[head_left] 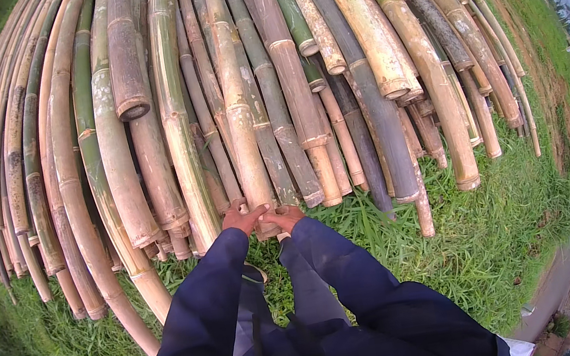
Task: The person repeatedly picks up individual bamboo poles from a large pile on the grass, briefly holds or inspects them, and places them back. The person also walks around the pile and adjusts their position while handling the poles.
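Note:
A pale, mottled bamboo pole (243, 133) points toward me from the middle of a large pile. Its near end lies between my two hands. My left hand (241, 218) wraps the left side of that end, thumb across the top. From the right, my right hand (285, 217) grips the same end, its thumb close to the left one. The undersides of both hands are hidden. A thick striped green-and-tan pole (178, 120) runs just left of my left hand, and a darker pole (280, 127) passes to the right.
Several bamboo poles of uneven length fan out on both sides; one long curved pole (74, 195) reaches nearest at the left. Green grass (473, 253) covers the ground around the pile and my feet. A paved path (549, 293) runs at the far right.

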Tool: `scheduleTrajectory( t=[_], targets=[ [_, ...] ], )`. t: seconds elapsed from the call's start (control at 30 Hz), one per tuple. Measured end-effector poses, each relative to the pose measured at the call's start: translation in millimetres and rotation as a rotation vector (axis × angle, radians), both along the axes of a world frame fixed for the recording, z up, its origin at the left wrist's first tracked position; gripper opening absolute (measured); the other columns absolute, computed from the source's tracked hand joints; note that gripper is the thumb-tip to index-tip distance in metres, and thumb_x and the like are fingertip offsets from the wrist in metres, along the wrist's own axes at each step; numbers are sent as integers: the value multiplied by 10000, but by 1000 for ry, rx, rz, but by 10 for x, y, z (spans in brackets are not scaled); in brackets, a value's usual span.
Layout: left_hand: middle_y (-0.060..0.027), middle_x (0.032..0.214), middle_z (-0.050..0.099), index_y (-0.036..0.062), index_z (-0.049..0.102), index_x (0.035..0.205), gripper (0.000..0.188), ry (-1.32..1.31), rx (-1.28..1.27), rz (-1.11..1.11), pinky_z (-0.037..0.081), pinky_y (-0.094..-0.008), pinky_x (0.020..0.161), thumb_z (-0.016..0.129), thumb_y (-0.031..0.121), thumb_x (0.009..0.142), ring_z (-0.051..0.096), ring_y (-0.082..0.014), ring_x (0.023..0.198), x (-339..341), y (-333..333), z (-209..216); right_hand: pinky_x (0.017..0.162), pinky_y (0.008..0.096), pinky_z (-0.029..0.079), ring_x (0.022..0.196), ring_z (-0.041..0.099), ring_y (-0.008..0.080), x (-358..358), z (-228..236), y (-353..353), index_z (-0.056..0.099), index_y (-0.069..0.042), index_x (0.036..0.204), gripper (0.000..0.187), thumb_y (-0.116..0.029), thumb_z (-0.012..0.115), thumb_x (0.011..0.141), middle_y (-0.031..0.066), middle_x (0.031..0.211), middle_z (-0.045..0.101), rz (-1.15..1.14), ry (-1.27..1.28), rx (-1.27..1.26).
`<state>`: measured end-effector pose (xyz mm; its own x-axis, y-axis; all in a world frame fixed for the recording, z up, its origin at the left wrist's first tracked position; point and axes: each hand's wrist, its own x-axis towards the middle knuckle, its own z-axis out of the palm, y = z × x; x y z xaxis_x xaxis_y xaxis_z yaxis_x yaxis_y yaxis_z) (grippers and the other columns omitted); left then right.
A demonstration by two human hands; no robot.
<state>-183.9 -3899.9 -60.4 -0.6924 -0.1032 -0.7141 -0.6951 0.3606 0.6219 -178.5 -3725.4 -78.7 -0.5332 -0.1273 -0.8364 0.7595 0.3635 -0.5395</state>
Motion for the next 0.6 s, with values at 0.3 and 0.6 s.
scheduleTrajectory(
  t=[0.3,0.6],
  targets=[
    [-283,1365,429,-13,249,1441,966,203,-149,50,380,-413,1051,793,371,741,434,-390,1283,609,-256,-108,1038,451,364,1276,449,369,-1328,-811,1470,410,-12,1387,1017,-647,701,649,272,1352,463,-671,213,369],
    [-242,1246,568,20,349,1387,835,-82,-113,168,469,-418,926,739,442,781,586,-354,1129,1368,-329,-398,1117,568,172,1397,217,386,-1466,-1471,1243,133,-161,1508,1068,-713,597,719,220,1486,241,-1240,-88,-640]
  ],
)
